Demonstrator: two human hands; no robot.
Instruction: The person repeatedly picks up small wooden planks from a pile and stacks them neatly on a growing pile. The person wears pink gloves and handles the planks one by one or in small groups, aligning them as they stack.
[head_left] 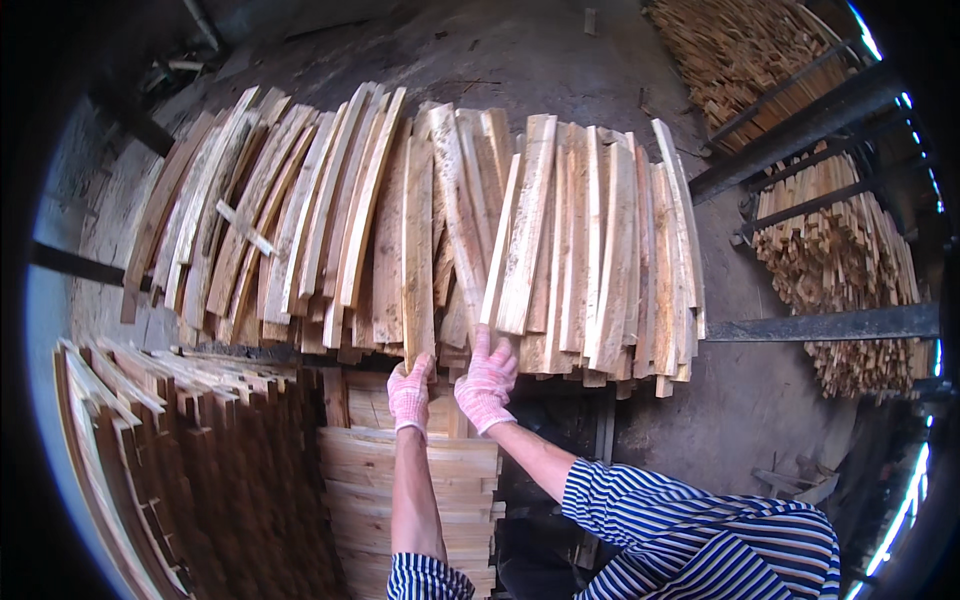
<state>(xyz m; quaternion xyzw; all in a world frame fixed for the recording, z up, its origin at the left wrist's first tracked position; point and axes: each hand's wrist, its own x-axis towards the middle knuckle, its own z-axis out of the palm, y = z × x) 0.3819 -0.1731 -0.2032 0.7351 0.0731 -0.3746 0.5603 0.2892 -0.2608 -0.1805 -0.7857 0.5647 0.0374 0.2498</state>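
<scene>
A wide pile of rough wooden slats [570, 240] lies in front of me, their near ends pointing toward me. My left hand [410, 393], in a pink-and-white knit glove, is closed on the near end of a wooden slat [418, 250] in the middle of the pile. Just to its right, my gloved right hand [487, 382] grips the near end of another wooden slat [457, 200], which slants up and to the left. Both slats still rest on the pile. The fingers under the wood are partly hidden.
Below my hands is a stack of pale boards [400, 480] laid crosswise. A tall stack of slats [100, 430] stands at the left, and more stacked wood [840, 250] at the far right. Dark metal bars [820, 325] run beside the pile. A short loose stick [247, 228] lies across it.
</scene>
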